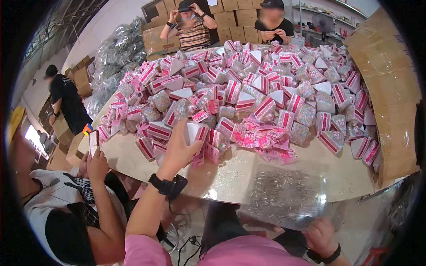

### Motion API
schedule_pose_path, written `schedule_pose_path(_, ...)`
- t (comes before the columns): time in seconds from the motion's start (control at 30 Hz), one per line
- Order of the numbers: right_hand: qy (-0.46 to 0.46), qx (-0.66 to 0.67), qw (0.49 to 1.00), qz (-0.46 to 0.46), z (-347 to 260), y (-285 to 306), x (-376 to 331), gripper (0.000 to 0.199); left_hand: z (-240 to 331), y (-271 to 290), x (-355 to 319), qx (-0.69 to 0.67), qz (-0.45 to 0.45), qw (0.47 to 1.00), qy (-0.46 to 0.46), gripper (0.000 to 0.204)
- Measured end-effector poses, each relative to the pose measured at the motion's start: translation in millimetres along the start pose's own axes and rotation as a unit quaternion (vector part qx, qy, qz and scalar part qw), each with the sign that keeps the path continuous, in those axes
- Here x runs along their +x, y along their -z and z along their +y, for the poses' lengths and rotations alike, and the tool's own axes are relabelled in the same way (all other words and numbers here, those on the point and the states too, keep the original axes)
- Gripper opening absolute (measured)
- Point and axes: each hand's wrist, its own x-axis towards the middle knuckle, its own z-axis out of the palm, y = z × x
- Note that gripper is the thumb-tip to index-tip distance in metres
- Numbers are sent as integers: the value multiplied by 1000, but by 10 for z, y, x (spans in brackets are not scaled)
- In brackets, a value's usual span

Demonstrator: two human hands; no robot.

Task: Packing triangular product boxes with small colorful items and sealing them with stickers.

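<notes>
My left hand (178, 148) reaches onto the near side of the pile, its thumb and fingers curled round a wedge-shaped toy cake slice (195, 133) with a white face and pink layered sides. Small pink printed cards (259, 136) lie just right of it. Down at the lower right, my right hand (320, 238) pinches the corner of a clear plastic bag (286, 195) covered in silvery flecks. The bag lies partly on the table's front edge and hangs over it. Many similar slices, several speckled with pastel dots (300, 133), are heaped ahead of both hands.
A pale table (133, 157) carries the heap. Cardboard (386, 88) walls its right side. At left a person holds a phone (93, 141); two more people are across the table, and another stands further back. Silvery bags (117, 57) and stacked cartons (237, 20) are behind.
</notes>
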Motion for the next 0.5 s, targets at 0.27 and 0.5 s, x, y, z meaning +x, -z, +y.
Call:
schedule_pose_path(0.27,-138,-145,980,15,557,306,-866,17,-160,-10,-143,50,11,998,-33,75)
schedule_pose_path(0.5,-250,-115,960,42,909,482,-577,14,-117,7,-263,38,-48,997,-50,79)
